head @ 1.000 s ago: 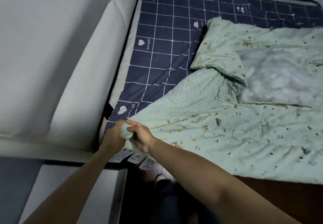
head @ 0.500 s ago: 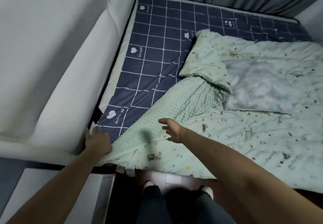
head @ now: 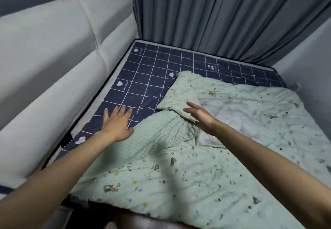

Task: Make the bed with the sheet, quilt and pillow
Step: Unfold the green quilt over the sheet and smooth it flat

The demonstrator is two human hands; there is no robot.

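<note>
We had let go of the quilt [head: 206,166] corner; our left hand [head: 117,124] and right hand [head: 200,117] now reached forward, fingers spread, holding nothing. The quilt lay bunched over the sheet [head: 143,78], its folded part unspread.

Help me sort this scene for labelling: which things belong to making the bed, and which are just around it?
Part of the job:
- navy grid sheet on the mattress
- green floral quilt, bunched and folded back
- left hand, open over the sheet
- right hand, open above the quilt fold

Just around:
- white padded headboard
- grey curtain
</note>
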